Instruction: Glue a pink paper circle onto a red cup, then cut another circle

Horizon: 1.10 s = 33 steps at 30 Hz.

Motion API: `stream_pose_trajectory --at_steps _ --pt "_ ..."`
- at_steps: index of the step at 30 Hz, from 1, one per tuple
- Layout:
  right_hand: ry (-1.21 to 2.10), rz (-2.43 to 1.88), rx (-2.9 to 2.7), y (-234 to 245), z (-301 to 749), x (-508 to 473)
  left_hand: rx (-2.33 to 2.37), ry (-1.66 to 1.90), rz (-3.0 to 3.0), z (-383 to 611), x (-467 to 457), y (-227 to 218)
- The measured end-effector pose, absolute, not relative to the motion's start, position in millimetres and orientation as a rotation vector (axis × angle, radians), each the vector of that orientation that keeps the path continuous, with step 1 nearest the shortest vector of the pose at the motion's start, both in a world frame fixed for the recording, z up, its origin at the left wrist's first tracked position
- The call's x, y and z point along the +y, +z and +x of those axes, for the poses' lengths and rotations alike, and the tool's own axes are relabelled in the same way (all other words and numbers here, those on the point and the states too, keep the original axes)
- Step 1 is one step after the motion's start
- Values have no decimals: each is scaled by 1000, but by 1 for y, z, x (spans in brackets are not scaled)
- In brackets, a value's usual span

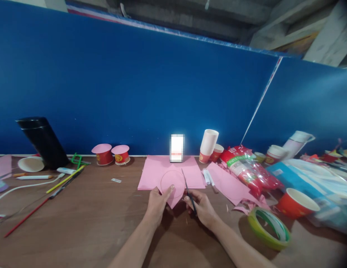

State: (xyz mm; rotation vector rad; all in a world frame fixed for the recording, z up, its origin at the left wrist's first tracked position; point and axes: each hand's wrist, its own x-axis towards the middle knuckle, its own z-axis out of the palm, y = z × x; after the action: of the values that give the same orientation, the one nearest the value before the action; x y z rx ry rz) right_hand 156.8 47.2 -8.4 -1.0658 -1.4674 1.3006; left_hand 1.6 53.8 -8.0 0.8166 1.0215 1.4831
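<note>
While my left hand (158, 203) pinches the pink paper piece (173, 184) at its lower left edge, thumb on top and fingers curled under, the head view shows the piece sticking up and to the right of that hand, just above the worktop (78, 230). My right hand (203, 209) is closed round the handles of the scissors (189, 192). The blades point away from me and run along the piece's right edge, touching it; I cannot tell how far they are parted. The piece is pink with a circle drawn on it, and a pointed corner hangs down between my hands. A larger pink sheet (153, 171) lies flat behind it. To the right of my right hand are pink offcuts (229, 184), a green-yellow tape roll (270, 223) and a red cup (296, 203).
</note>
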Motion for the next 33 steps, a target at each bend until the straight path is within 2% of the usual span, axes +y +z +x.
stream_pose_trajectory --at_steps 33 --pt "1298 -1045 -1487 -7 156 48 1020 1456 855 3 54 -13"
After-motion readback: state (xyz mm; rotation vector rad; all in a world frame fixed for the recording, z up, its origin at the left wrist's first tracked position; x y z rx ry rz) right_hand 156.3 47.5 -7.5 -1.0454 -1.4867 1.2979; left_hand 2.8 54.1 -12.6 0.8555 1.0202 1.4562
